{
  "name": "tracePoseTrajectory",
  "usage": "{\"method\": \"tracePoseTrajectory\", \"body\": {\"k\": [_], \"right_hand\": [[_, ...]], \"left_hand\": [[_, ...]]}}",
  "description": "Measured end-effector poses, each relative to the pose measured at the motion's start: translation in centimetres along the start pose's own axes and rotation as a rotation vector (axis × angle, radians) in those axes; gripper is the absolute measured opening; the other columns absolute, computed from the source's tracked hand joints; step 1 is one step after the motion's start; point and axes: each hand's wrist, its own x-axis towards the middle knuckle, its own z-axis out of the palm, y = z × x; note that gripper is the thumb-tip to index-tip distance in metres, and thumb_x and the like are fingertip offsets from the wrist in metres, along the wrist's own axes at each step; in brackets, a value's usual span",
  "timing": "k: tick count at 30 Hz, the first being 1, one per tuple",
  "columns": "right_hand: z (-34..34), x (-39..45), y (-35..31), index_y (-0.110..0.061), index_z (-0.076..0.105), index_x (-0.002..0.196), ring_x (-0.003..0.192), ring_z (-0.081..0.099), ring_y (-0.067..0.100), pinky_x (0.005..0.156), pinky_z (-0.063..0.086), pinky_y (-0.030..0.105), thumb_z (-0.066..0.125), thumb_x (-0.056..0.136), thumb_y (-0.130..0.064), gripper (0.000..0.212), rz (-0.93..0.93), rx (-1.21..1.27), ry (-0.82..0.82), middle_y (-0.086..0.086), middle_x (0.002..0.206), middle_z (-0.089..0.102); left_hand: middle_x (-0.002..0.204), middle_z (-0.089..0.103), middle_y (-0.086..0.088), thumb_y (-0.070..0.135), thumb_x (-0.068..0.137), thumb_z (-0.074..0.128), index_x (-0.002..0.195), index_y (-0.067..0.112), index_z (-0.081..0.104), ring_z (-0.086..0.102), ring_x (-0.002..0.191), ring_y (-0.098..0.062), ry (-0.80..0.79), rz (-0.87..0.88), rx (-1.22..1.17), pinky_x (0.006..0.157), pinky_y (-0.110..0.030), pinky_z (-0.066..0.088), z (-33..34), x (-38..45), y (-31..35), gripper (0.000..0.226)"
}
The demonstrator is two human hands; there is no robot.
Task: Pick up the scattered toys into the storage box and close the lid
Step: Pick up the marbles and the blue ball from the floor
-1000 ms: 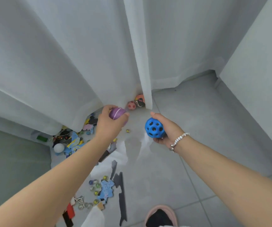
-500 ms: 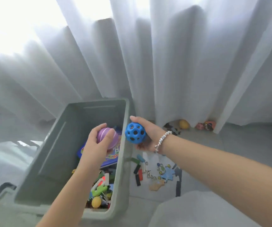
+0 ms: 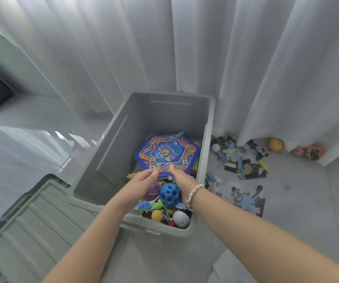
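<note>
Lid (image 3: 31, 227) lies flat on the floor at 8 o'clock of the storage box (image 3: 111, 148); judged light, stiff plastic, best lifted by its long edges.

Left hand (image 3: 142, 181) over the box, fingers loosely spread, holding nothing; purple ball (image 3: 151, 193) sits just below it.

Blue holed ball (image 3: 170, 195) among the toys inside, likely soft and light.

Right hand (image 3: 181, 178) also open, empty, above the game board (image 3: 167, 155).

Scattered toys (image 3: 244, 162) lie at 3 o'clock: small, light; pinch or scoop.
</note>
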Motion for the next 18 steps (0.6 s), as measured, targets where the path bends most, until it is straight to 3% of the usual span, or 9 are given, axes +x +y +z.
{"method": "tracePoseTrajectory", "body": {"k": [2,5,9,11,14,18], "right_hand": [[-0.2,0.5,0.8,-0.018,0.056,0.126,0.124,0.043,0.023,0.110,0.030,0.042,0.034,0.097,-0.045,0.046,0.005,0.048,0.008,0.006,0.140,0.044],[-0.1,0.7,1.3,-0.018,0.062,0.120,0.129,0.039,0.023,0.108,0.028,0.041,0.036,0.098,-0.040,0.041,-0.002,0.038,-0.005,0.006,0.139,0.047],[-0.4,0.1,1.1,-0.017,0.059,0.123,0.124,0.044,0.023,0.103,0.038,0.041,0.036,0.098,-0.037,0.039,-0.061,-0.074,0.003,0.006,0.134,0.049],[-1.0,-0.6,1.1,-0.009,0.056,0.121,0.111,0.053,0.024,0.099,0.044,0.041,0.038,0.098,-0.028,0.035,-0.128,-0.090,0.022,0.009,0.119,0.056],[-2.5,-2.0,0.9,-0.010,0.059,0.107,0.083,0.057,0.014,0.081,0.054,0.034,0.040,0.097,-0.022,0.025,-0.228,-0.143,0.120,-0.001,0.086,0.056],[-6.8,-4.2,-0.9,-0.007,0.059,0.105,0.070,0.055,0.014,0.064,0.050,0.026,0.042,0.096,-0.022,0.025,-0.307,-0.184,0.176,-0.002,0.077,0.055]], "left_hand": [[0.116,0.055,0.013,0.040,0.097,0.042,0.125,0.030,0.053,0.052,0.103,-0.003,0.016,0.010,0.019,0.078,-0.019,0.041,0.5,0.2,-1.2,0.031],[0.106,0.058,0.015,0.034,0.098,0.042,0.119,0.028,0.055,0.053,0.094,0.003,0.060,0.048,0.002,0.070,-0.007,0.039,1.8,0.2,-2.8,0.026],[0.102,0.062,0.012,0.032,0.098,0.041,0.112,0.025,0.058,0.058,0.100,-0.007,0.245,0.134,0.073,0.070,-0.009,0.039,2.8,0.3,-3.8,0.023],[0.100,0.062,0.012,0.032,0.098,0.041,0.110,0.024,0.058,0.059,0.099,-0.008,0.288,0.164,0.083,0.069,-0.011,0.039,3.3,0.0,-3.6,0.022],[0.099,0.061,0.013,0.031,0.098,0.041,0.107,0.028,0.055,0.059,0.095,-0.006,0.295,0.239,0.119,0.068,-0.010,0.040,4.6,-0.9,-2.1,0.017],[0.099,0.061,0.012,0.030,0.098,0.041,0.106,0.029,0.054,0.059,0.095,-0.007,0.262,0.349,0.122,0.078,-0.021,0.047,7.4,-1.3,1.0,0.015]]}}
